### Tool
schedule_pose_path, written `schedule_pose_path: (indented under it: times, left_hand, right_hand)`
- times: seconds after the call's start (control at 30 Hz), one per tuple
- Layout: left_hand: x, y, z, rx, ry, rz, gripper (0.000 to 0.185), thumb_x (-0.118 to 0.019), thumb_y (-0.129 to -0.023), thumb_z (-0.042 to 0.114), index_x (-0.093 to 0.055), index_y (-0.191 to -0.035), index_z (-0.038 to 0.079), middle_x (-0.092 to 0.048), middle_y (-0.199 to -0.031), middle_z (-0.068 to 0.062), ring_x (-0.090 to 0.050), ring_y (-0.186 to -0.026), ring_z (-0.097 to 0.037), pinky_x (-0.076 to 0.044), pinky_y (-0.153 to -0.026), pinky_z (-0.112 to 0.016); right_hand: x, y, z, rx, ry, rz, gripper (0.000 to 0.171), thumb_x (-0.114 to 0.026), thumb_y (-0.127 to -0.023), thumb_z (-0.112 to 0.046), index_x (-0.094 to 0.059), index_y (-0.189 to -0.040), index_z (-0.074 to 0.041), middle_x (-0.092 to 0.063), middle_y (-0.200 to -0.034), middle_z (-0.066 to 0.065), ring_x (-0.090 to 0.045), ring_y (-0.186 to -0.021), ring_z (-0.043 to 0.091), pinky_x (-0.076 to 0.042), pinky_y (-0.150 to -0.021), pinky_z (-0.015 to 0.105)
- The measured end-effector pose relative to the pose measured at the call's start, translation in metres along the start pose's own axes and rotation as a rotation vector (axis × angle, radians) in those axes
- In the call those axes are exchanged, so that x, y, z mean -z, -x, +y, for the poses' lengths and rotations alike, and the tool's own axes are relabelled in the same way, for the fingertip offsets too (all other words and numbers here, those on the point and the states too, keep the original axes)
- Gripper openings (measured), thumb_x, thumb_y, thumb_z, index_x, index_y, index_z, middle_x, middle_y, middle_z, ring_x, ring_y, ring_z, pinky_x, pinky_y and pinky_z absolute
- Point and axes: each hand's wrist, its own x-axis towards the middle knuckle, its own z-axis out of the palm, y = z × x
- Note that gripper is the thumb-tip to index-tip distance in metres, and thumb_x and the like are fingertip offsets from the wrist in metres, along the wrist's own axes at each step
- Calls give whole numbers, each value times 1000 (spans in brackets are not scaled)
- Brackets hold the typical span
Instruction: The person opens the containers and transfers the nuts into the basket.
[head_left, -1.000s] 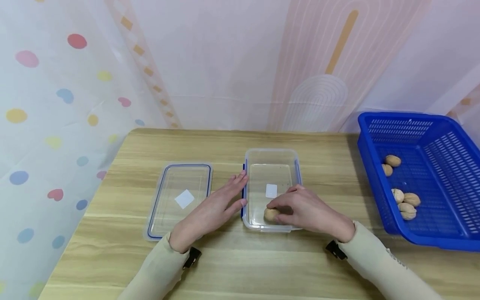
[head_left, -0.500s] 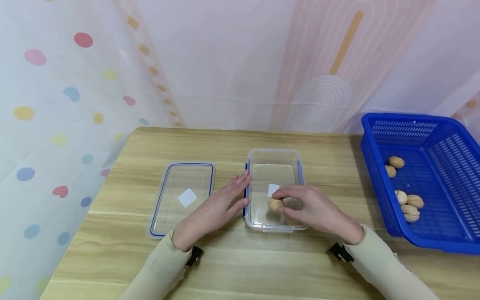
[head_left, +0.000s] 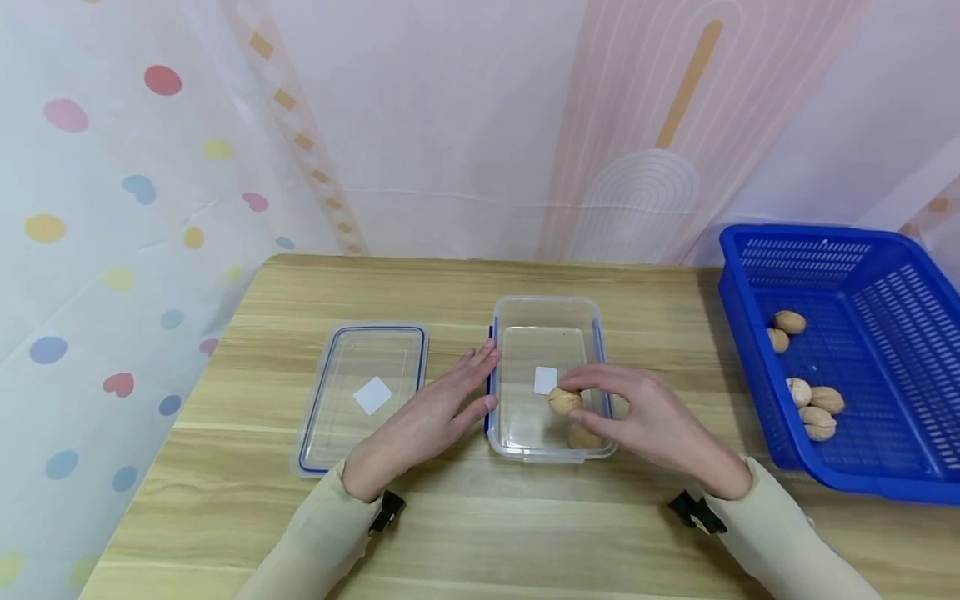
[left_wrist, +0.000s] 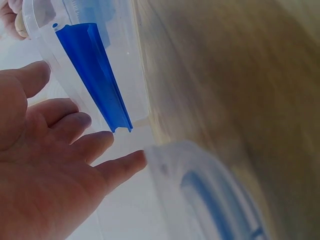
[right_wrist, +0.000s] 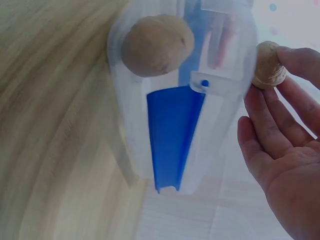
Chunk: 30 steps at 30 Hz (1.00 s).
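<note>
Right hand [head_left: 652,421] is over the clear container [head_left: 545,312], fingertips pinching a walnut [head_left: 564,402] above the box floor. The right wrist view shows the same nut [right_wrist: 268,72] held at the fingertips, rest of the fingers fairly straight. A second walnut [head_left: 583,436] lies in the container's near-right corner, at 5 o'clock from the held one; in the right wrist view it [right_wrist: 157,45] sits against the clear wall above the blue clip [right_wrist: 172,132]. A white sticker [head_left: 545,380] on the box floor is at 11 o'clock from the held walnut.

Left hand [head_left: 427,421] is flat and open on the table [head_left: 480,533], fingers straight and slightly spread, fingertips touching the container's left wall at the blue latch [left_wrist: 95,75]. It holds nothing.

The lid [head_left: 365,396] lies flat at 9 o'clock from the container, just beside the left hand, with its own white sticker [head_left: 372,394] in the middle.

The blue basket [head_left: 892,275] sits at 3 o'clock, well apart from the container, with five loose walnuts [head_left: 813,408] in it. A patterned curtain [head_left: 480,125] hangs behind the table at 12 o'clock.
</note>
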Motion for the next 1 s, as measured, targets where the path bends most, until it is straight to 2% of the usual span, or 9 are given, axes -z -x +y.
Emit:
schedule_pose_path:
  times: [0.33,0.43,0.57,0.63,1.0]
  left_hand:
    - [1,-1,1,12,0,-14,62,-50,-111,30,-26,-163,7,-16,-171,-6,-20,-156,-35,-21,-125,-52]
    - [1,-1,1,11,-4,-17,62,-49,-111,31,-26,-163,7,-15,-172,-6,-20,-156,-35,-21,-125,-52]
    - [1,-2,1,12,-4,-24,62,-49,-111,31,-26,-163,7,-15,-172,-5,-19,-156,-35,-21,-125,-52]
    - [1,-2,1,8,-5,-25,62,-49,-111,30,-26,-163,6,-15,-171,-6,-19,-156,-35,-21,-125,-52]
    - [1,-1,1,4,-15,-13,62,-51,-111,30,-27,-163,6,-17,-171,-7,-20,-156,-35,-23,-125,-54]
  right_hand:
    - [11,13,-2,14,9,78,36,-84,-87,-9,-77,-122,-16,-75,-121,-4,-68,-120,25,-55,-100,48]
    - [14,16,-2,27,16,107,39,-85,-85,-8,-77,-122,-17,-75,-121,-4,-69,-118,24,-55,-101,37]
    - [20,22,-3,26,16,143,40,-85,-83,-6,-78,-121,-17,-75,-121,-2,-70,-116,23,-48,-103,18]
    - [24,25,-4,21,20,159,41,-85,-83,-5,-78,-121,-17,-75,-122,-2,-70,-115,22,-45,-103,13]
    - [48,45,-9,2,28,263,48,-86,-79,3,-78,-121,-17,-76,-118,-2,-67,-114,5,-46,-98,10]
